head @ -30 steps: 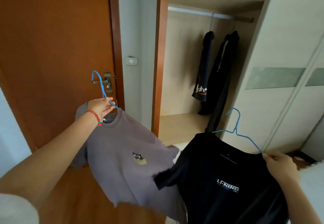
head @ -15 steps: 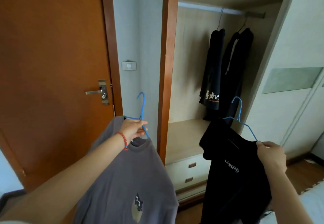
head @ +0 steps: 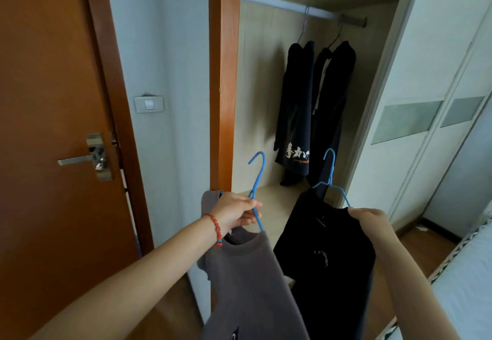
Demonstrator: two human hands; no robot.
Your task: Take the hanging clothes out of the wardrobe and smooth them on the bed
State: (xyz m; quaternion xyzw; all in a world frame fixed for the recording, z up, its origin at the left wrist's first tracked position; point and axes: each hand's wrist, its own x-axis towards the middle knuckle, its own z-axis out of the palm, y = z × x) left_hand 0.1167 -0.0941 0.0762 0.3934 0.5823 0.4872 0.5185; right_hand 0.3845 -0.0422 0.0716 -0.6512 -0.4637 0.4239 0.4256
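Hands full: left hand (head: 234, 213) clamps the grey T-shirt's (head: 250, 281) blue hanger (head: 257, 180), right hand (head: 368, 221) pinches the black T-shirt (head: 327, 259) at lower centre; either shirt may slide off its tilted hanger.

A brown wooden door (head: 48, 100) with a metal lever handle (head: 87, 158) was seen at nine o'clock. Beside it, a pale wall (head: 173, 46) carried a white light switch (head: 149, 104). White sliding panels (head: 439, 86) with frosted inserts were seen at three o'clock, and wooden flooring (head: 423, 249) below them. Soft, dim daylight was cast throughout.
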